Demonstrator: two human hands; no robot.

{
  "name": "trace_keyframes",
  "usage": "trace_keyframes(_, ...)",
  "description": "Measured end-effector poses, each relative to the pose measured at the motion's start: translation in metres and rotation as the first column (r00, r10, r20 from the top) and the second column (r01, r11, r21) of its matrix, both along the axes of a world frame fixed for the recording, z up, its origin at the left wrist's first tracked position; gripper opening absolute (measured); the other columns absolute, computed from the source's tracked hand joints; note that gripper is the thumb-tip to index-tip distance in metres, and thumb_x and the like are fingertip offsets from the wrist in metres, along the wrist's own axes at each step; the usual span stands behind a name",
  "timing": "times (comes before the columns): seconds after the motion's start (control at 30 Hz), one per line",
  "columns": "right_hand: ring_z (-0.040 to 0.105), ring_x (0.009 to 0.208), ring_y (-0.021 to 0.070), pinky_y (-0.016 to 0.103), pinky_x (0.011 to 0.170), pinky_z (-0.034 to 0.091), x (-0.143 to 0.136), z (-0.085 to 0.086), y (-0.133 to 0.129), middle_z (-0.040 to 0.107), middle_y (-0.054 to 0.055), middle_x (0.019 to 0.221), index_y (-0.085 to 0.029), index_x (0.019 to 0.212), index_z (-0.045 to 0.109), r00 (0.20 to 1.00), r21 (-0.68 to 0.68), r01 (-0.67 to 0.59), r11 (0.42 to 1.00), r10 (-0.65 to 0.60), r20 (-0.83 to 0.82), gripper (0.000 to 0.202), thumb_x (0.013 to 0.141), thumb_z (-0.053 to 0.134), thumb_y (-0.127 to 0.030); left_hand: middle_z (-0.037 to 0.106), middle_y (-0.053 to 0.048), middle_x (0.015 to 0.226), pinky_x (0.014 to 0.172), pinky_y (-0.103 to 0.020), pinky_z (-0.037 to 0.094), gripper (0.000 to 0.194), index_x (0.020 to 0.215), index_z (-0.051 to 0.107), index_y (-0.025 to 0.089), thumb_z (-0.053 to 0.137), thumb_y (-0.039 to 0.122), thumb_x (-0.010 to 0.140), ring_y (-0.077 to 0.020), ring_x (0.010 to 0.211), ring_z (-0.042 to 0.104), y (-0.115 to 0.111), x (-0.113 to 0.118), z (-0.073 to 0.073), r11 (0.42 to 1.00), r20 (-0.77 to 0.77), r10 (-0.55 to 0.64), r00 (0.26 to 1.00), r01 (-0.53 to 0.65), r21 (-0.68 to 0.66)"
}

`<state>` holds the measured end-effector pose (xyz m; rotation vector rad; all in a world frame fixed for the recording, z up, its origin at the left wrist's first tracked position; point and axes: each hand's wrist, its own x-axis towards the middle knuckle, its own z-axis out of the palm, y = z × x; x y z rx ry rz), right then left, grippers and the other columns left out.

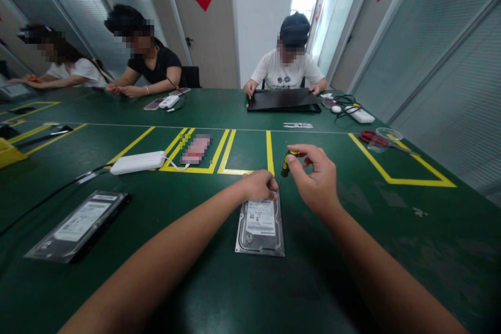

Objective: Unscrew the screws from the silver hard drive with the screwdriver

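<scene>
In front of me a silver hard drive (261,224) lies flat on the green table, its white label facing up. My left hand (260,186) rests on the drive's far end with the fingers curled; whether it pinches the drive or something small there is hidden. A screwdriver (285,166) with a black and yellow handle is in the grip of my right hand (315,175), thumb and fingers closed around it. Its thin shaft slants down to the far right corner of the drive. A second hard drive (80,225) lies at the left, label up.
A white power bank (139,162) with a black cable lies at the left, near a blurred phone (197,148). Yellow tape (422,183) marks the table. A clear cup (385,139) and red cable (370,137) are at the right. Several people sit opposite; one holds a black panel (284,100).
</scene>
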<state>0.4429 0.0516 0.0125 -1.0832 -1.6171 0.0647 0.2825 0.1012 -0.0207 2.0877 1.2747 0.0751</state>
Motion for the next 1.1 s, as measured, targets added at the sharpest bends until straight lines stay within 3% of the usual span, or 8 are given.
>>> trace_keyframes(0.23,0.059,0.082,0.0181,0.032,0.064,0.044,0.0002,0.0017,0.0017,0.066,0.003,0.088,-0.022,0.091,0.070,1.000,0.019,0.021,1.000,-0.021,0.003,0.008,0.086,0.065,-0.024,0.070,0.001,0.085,0.069,-0.022,0.045,0.016,0.091,0.069,0.019,0.075,0.022,0.076,-0.0153,0.077,0.064,-0.0013,-0.0001,0.0024,1.000,-0.002,-0.006,1.000,0.006,0.003)
trace_keyframes(0.5,0.059,0.079,0.0178,0.034,0.066,0.047,0.0009,-0.0016,0.0011,0.071,0.004,0.091,-0.021,0.101,0.071,1.000,-0.008,0.024,1.000,-0.024,-0.003,0.018,0.089,0.058,-0.021,0.069,0.001,0.085,0.069,-0.023,0.045,0.019,0.095,0.069,0.020,0.075,0.023,0.077,-0.0151,0.076,0.064,-0.0015,-0.0008,0.0018,1.000,-0.007,-0.007,1.000,0.007,0.005)
trace_keyframes(0.73,0.057,0.082,0.0185,0.033,0.065,0.045,-0.0002,-0.0010,0.0027,0.063,0.004,0.089,-0.023,0.098,0.073,1.000,-0.012,0.031,0.999,-0.031,-0.003,0.015,0.085,0.069,-0.029,0.070,0.001,0.089,0.067,-0.022,0.044,0.019,0.094,0.068,0.020,0.075,0.024,0.077,-0.0157,0.079,0.064,-0.0006,-0.0013,0.0012,1.000,-0.006,-0.014,1.000,0.014,0.004)
trace_keyframes(1.1,0.059,0.081,0.0187,0.033,0.064,0.045,0.0014,0.0001,0.0013,0.070,0.004,0.090,-0.022,0.100,0.071,0.999,0.013,0.004,1.000,-0.005,0.034,0.015,0.087,0.062,-0.022,0.069,0.001,0.086,0.068,-0.021,0.044,0.018,0.093,0.068,0.020,0.075,0.023,0.077,-0.0154,0.078,0.064,-0.0020,-0.0006,0.0037,1.000,-0.004,-0.008,1.000,0.008,0.000)
